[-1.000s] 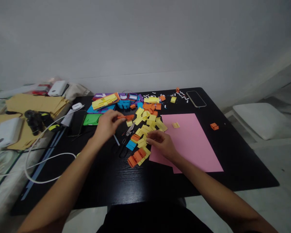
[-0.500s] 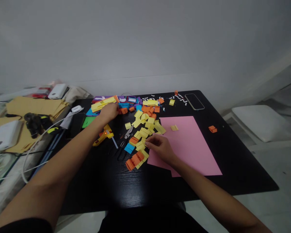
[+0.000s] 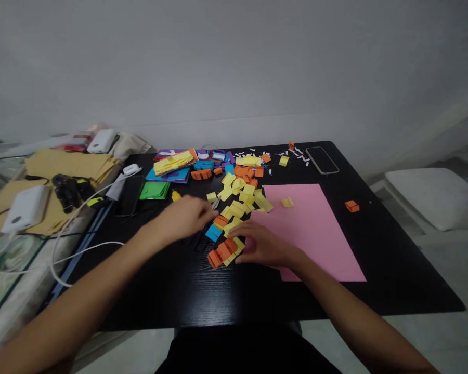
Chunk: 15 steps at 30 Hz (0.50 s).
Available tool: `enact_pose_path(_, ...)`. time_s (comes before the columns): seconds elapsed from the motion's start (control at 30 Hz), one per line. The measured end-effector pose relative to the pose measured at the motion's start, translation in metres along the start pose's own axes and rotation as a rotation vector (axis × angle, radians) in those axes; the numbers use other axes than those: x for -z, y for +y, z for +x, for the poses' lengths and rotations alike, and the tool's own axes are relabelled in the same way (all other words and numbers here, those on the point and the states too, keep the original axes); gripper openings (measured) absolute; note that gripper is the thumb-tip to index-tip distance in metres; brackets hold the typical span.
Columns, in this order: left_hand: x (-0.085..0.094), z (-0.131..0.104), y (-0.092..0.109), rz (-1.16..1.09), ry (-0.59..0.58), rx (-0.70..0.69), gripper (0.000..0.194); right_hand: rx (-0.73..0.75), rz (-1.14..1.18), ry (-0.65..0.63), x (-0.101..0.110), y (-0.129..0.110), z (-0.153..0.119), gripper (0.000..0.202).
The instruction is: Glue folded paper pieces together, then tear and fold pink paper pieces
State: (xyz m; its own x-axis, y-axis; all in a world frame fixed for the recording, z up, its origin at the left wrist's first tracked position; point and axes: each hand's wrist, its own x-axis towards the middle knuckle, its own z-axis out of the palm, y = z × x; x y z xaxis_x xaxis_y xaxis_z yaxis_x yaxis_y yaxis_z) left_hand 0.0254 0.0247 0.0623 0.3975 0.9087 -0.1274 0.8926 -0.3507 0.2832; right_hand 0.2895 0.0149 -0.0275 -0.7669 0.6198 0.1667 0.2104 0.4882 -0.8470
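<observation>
Under the left hand (image 3: 189, 217), which is blurred and hangs palm down over the black table (image 3: 203, 296), lie the scissors (image 3: 207, 224); whether its fingers are spread or bunched cannot be told. Only the grey blade near the fingertips and a dark handle loop below the hand show. Their long axis runs slantwise, blade tip pointing up and to the right toward the paper pile, handles toward the person. The hand covers their middle, so contact cannot be judged.

Just right of it, the right hand (image 3: 263, 245) rests flat at the near left corner of the pink sheet (image 3: 315, 228), fingers loosely together and pointing left, their tips touching the yellow and orange pieces (image 3: 223, 252) that lie in a short row at the near end of the pile. A blue piece (image 3: 213, 232) sits between the two hands, just beside the scissors' blade.

Farther out, loose yellow squares (image 3: 239, 200) spread from the hands toward the back of the table and crowd the space around the blade tip. A small yellow scrap (image 3: 287, 202) lies on the pink sheet, and one orange piece (image 3: 352, 206) sits well apart on the right. Behind the pile are a stack of coloured card with yellow strips (image 3: 173, 162) on top and a green sheet (image 3: 155, 190). A phone (image 3: 322, 159) lies at the far right corner among white snippets. Left of the table, a white cable (image 3: 68, 236) loops beside brown envelopes (image 3: 72, 165) and a white box (image 3: 25, 208).
</observation>
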Motion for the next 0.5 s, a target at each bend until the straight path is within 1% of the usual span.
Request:
enact_pose_path(0.1,-0.031,-0.031,0.024,-0.078,-0.139,-0.014,0.020,-0.004,-0.056,-0.023,-0.003,0.002,0.000,0.055)
enact_pose_path(0.17,-0.049,-0.043,0.034,-0.103,-0.157,-0.002,0.013,-0.008,-0.068,-0.030,-0.006,0.003,0.000,0.053)
enact_pose_path(0.23,-0.061,-0.048,0.039,-0.105,-0.160,0.020,0.012,-0.018,-0.076,-0.042,-0.007,0.004,0.001,0.055)
enact_pose_path(0.33,-0.069,-0.051,0.041,-0.146,-0.117,0.035,0.015,-0.042,-0.084,-0.056,-0.008,0.003,0.001,0.055)
enact_pose_path(0.5,-0.074,-0.053,0.042,-0.210,-0.005,-0.007,0.018,-0.027,-0.011,-0.072,-0.008,0.001,0.001,0.051)
